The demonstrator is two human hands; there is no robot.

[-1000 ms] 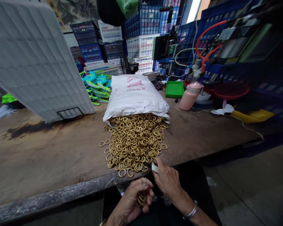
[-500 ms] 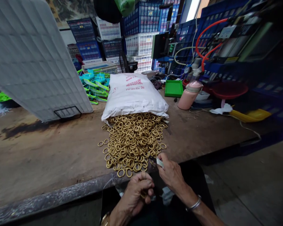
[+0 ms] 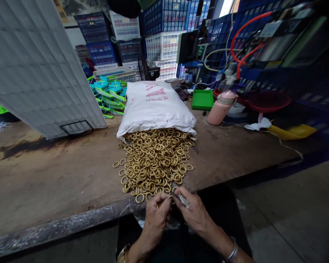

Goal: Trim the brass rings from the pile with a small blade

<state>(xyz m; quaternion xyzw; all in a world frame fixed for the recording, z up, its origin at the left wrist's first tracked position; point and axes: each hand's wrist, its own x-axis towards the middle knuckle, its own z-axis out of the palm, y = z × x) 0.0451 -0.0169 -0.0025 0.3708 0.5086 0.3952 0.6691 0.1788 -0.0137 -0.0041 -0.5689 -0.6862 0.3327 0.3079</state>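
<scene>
A ring (image 3: 171, 197) pinched in the left hand (image 3: 155, 215) near the edge of the desk (image 3: 57, 171) could drop if the right hand (image 3: 196, 215), gripping a white tool (image 3: 183, 200), knocks it.

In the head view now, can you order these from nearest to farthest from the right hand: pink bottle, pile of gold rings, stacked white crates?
1. Pile of gold rings: just ahead of the right hand, toward its left.
2. Pink bottle: farther ahead, to the right.
3. Stacked white crates: in the background, well behind the bottle.
</scene>
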